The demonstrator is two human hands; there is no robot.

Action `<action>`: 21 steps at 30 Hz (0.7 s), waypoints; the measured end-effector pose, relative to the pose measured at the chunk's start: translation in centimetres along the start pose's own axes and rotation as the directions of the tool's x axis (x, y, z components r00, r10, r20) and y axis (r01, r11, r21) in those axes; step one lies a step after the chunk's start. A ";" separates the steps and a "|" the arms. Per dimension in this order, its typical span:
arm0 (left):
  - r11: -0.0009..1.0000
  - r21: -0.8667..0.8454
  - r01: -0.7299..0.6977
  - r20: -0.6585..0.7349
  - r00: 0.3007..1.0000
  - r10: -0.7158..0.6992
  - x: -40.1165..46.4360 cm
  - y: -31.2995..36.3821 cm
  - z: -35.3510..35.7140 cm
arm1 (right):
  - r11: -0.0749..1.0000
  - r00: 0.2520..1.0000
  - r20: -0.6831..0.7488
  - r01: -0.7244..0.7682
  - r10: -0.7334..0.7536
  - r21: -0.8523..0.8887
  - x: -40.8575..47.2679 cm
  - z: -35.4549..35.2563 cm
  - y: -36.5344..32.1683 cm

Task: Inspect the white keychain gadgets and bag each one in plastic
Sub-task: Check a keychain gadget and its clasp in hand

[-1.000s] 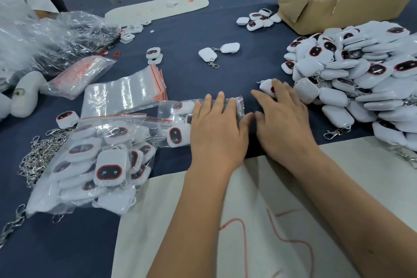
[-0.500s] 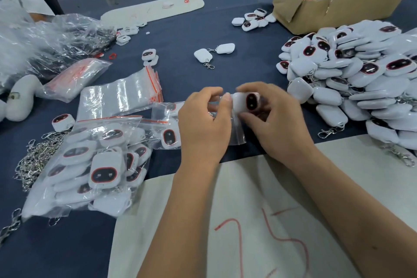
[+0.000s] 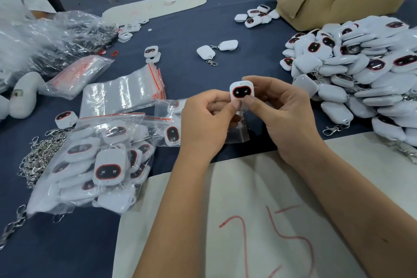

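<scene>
1. Keychain gadget pinched upright between left hand and right hand, dark face toward the camera, long axis roughly 12-to-6.
2. Both thumbs curled against its lower edge; small plastic bag directly at 6 o'clock beneath, nearer the left hand.
3. Blue worktop underneath; unbagged pile at 3 o'clock.
</scene>
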State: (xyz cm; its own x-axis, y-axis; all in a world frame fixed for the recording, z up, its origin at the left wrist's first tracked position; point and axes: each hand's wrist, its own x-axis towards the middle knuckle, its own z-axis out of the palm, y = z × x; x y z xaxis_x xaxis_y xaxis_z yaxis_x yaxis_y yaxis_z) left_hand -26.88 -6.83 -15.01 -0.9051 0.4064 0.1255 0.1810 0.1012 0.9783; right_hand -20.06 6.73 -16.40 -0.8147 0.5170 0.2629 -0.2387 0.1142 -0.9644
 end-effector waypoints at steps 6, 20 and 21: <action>0.999 0.032 -0.014 0.020 1.000 0.013 0.3 -0.2 -0.3 | 0.999 0.998 0.028 0.048 -0.047 -0.026 0.0 0.1 0.0; 0.995 0.097 -0.027 0.050 0.998 0.022 0.6 -0.7 -0.9 | 0.997 0.997 0.067 -0.044 0.040 0.070 0.2 0.0 0.1; 0.995 0.099 -0.021 0.050 0.999 0.016 0.6 -0.7 -0.9 | 0.995 0.996 0.069 -0.061 0.055 0.084 0.3 0.0 0.1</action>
State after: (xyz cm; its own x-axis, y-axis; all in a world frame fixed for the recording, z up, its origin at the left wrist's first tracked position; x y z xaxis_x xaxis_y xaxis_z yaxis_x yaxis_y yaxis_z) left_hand -27.85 -7.47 -15.46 -0.8817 0.4528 0.1328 0.2373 0.1820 0.9542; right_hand -20.27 6.90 -16.40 -0.8613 0.4623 0.2107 -0.2320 0.0111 -0.9727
